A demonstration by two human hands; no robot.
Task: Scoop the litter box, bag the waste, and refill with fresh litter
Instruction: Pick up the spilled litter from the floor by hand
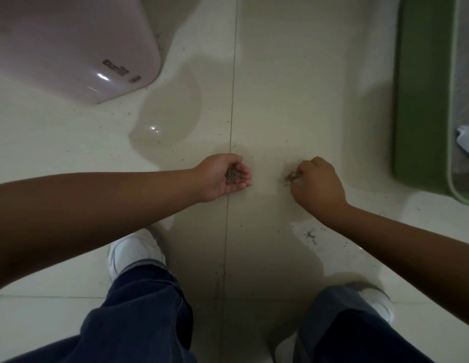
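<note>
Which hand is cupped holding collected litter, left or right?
The left hand: it lies palm up with a small pile of grey litter in it. The right hand is knuckles up, fingers gathering spilled litter off the tile floor.

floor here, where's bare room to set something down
Free: the tile between the pink bin and the green litter box. Crowded: around the left hand, the right hand and the spilled litter.
</note>
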